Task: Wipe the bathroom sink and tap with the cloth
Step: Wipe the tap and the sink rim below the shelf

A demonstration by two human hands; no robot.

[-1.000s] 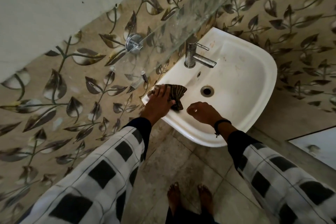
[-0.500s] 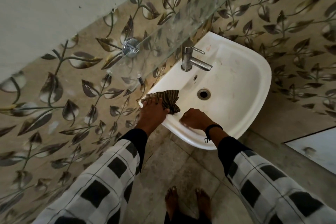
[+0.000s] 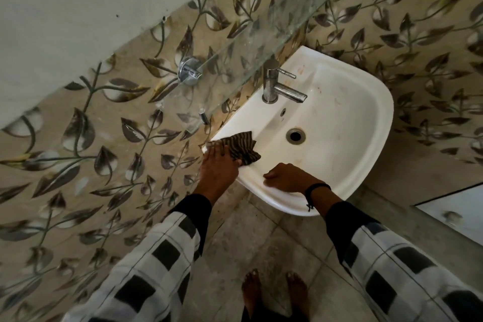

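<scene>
The white wall-hung sink [image 3: 360, 123] has faint reddish stains near the steel tap [image 3: 277, 86], which stands at its back edge. A brown striped cloth [image 3: 241, 145] lies on the sink's near-left corner. My left hand [image 3: 219, 167] presses flat on the cloth, fingers stretched toward the corner, and part of the cloth fans out to the right of the hand. My right hand [image 3: 285, 178] rests on the front rim with its fingers loosely bent, holding nothing. The drain [image 3: 295, 135] is open in the basin's middle.
A glass shelf [image 3: 261, 36] on chrome brackets juts out above the tap and the sink's left side. Leaf-patterned tiles cover the walls. My bare feet [image 3: 274, 293] stand on the tiled floor below the sink. A raised ledge [image 3: 407, 198] runs at right.
My left hand has slid the cloth a little toward the sink's left corner. My right hand has settled lower onto the front rim.
</scene>
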